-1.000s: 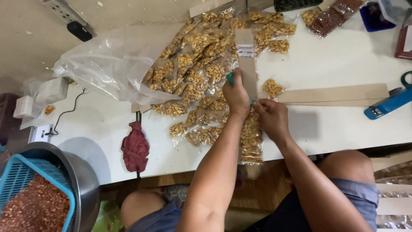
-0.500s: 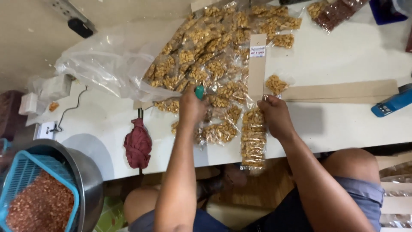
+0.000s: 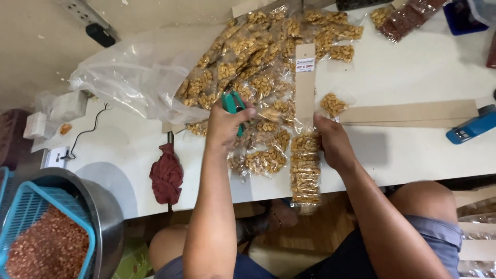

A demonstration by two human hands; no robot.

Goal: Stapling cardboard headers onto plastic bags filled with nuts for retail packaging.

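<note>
The long brown cardboard strip [image 3: 305,82] hung with clear packets of golden snack lies on the white table [image 3: 413,67], long axis running away from the person. The right hand [image 3: 330,140] presses flat on its near part, just beside; the left hand [image 3: 225,123], farther left, is closed around a small green stapler [image 3: 231,103].

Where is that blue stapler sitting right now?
The blue stapler lies at the table's far right edge in the head view, just beyond the end of the long cardboard strips, away from both hands.

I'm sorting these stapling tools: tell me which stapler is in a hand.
The small green stapler, gripped in the left hand over the snack packets. The blue stapler lies untouched at the table's right edge, away from both hands.
</note>
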